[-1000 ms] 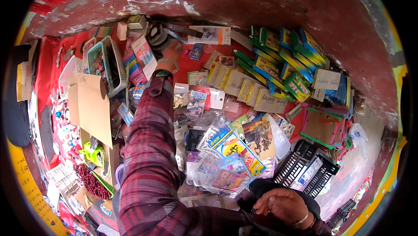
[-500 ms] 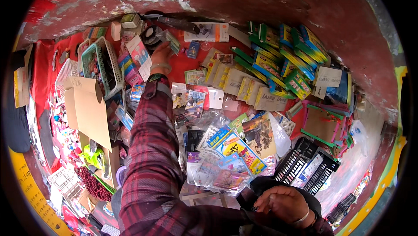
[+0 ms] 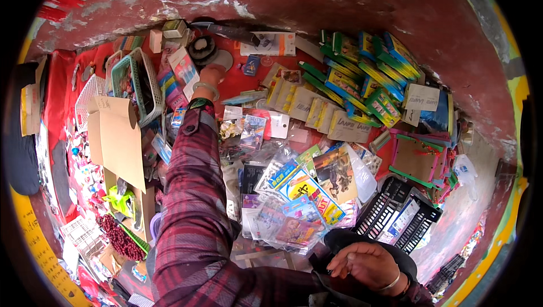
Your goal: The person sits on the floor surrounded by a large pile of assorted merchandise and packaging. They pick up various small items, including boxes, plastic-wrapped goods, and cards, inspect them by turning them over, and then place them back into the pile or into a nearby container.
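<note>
While the left hand [image 3: 212, 75] is at the near edge of the grey disc [image 3: 225, 59] on the red surface [image 3: 235, 82], grip obscured, the right hand [image 3: 365, 264] sits half-curled, contents indeterminable, and the step, judged a reach, next calls for finger purchase on the disc.

Lettering [image 3: 365, 129] on pale carton [image 3: 346, 132]; yellow packet [image 3: 310, 195]

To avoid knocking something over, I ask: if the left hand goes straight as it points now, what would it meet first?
The left hand would probably meet the grey disc first, beside the dark round item; depth is unclear here.
</note>
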Action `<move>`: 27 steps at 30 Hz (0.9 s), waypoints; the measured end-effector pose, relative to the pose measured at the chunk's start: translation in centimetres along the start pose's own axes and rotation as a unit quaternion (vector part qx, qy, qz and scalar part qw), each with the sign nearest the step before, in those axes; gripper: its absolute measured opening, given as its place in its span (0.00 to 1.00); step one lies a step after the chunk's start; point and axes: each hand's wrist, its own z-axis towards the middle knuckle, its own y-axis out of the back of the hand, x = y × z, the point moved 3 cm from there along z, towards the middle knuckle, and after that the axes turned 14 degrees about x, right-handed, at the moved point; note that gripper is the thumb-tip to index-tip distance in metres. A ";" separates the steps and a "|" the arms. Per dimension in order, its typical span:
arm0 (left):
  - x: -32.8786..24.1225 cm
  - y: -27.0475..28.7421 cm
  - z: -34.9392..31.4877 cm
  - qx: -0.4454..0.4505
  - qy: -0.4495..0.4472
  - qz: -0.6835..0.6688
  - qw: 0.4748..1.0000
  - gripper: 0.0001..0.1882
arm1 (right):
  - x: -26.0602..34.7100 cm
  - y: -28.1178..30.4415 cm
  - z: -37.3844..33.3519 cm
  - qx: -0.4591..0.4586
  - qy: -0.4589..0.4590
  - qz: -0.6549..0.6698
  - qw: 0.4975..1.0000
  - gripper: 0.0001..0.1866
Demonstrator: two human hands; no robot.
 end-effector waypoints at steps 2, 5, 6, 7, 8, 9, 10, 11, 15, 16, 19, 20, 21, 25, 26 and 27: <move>-0.8 0.6 1.3 -0.106 0.023 -0.317 0.942 0.09 | 0.6 0.0 0.1 -0.034 -0.009 -0.027 0.999 0.14; -3.0 0.9 4.5 -0.175 0.053 -0.311 0.933 0.16 | 1.1 1.0 0.0 -0.044 -0.007 -0.022 0.999 0.13; -3.8 1.2 5.6 -0.183 0.061 -0.231 0.954 0.18 | 1.3 1.2 0.0 -0.048 -0.010 -0.019 0.999 0.13; -4.1 1.1 6.3 -0.163 0.049 -0.214 0.962 0.17 | 1.6 1.3 0.0 -0.053 -0.013 -0.017 0.998 0.13; -5.0 1.2 7.3 -0.143 0.031 -0.197 0.970 0.16 | 1.7 1.5 0.1 -0.061 -0.012 -0.011 0.998 0.13; -6.7 2.4 7.6 -0.106 0.035 -0.216 0.970 0.15 | 1.7 1.4 0.2 -0.063 -0.001 0.001 0.998 0.13; -7.5 2.3 8.7 -0.091 0.041 -0.273 0.957 0.14 | 1.7 1.2 0.4 -0.065 0.011 0.013 0.998 0.13; -7.4 2.0 9.3 -0.082 0.057 -0.327 0.940 0.14 | 1.8 1.1 0.4 -0.061 0.018 0.019 0.998 0.13; -2.2 -1.4 11.5 -0.110 0.141 -0.606 0.775 0.14 | 2.7 1.7 1.0 -0.036 -0.019 0.023 0.999 0.13; -3.0 -0.2 11.5 -0.104 0.142 -0.620 0.765 0.14 | 2.6 1.6 1.2 -0.042 -0.019 0.027 0.999 0.13; -4.7 3.3 10.2 -0.118 0.142 -0.607 0.773 0.15 | 2.3 1.0 1.5 -0.046 -0.017 0.032 0.998 0.13; -4.7 3.7 9.7 -0.130 0.142 -0.585 0.788 0.15 | 2.3 0.9 1.5 -0.043 -0.020 0.032 0.998 0.13; -4.8 4.2 9.2 -0.141 0.141 -0.561 0.804 0.16 | 2.3 0.8 1.6 -0.043 -0.021 0.024 0.999 0.13; -5.4 4.9 7.9 -0.176 0.126 -0.486 0.847 0.17 | 2.2 0.7 1.6 -0.038 -0.016 0.001 0.999 0.13; -5.5 4.8 7.6 -0.182 0.120 -0.476 0.852 0.18 | 2.2 0.7 1.6 -0.037 -0.013 -0.002 0.999 0.13; -5.6 5.1 7.6 -0.187 0.111 -0.465 0.858 0.18 | 2.2 0.7 1.5 -0.041 -0.014 0.001 0.999 0.13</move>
